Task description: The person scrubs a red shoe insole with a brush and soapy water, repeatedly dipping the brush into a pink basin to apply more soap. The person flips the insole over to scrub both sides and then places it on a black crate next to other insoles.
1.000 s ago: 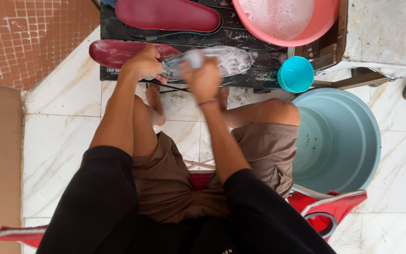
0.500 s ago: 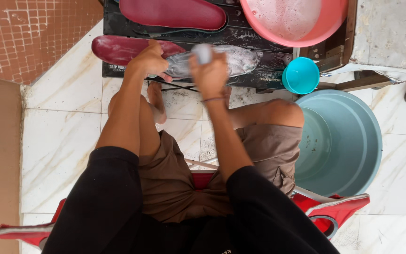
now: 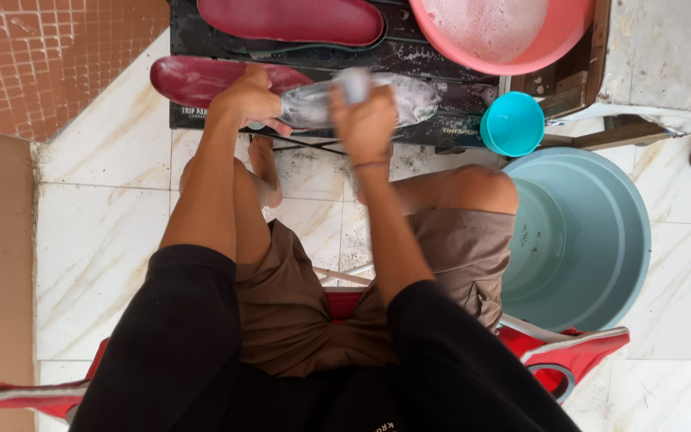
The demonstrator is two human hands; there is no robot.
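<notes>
A grey, soapy insole (image 3: 409,98) lies across a dark wet board (image 3: 433,58) in front of me. My left hand (image 3: 248,100) presses down on its near left end. My right hand (image 3: 365,116) is closed around a pale brush (image 3: 353,83), blurred by motion, on top of the insole's middle. Two dark red insoles lie on the board: one (image 3: 201,78) just left of my left hand, the other (image 3: 293,20) farther back.
A pink basin of foamy water (image 3: 553,50) sits at the back right. A small turquoise cup (image 3: 512,124) stands beside it, with a large grey-blue tub (image 3: 593,232) on the marble floor at my right. I sit on a red stool (image 3: 569,356).
My right hand with the brush has shifted along the grey insole in a scrubbing motion. My left hand stays on the insole's end. The camera view has drifted slightly.
</notes>
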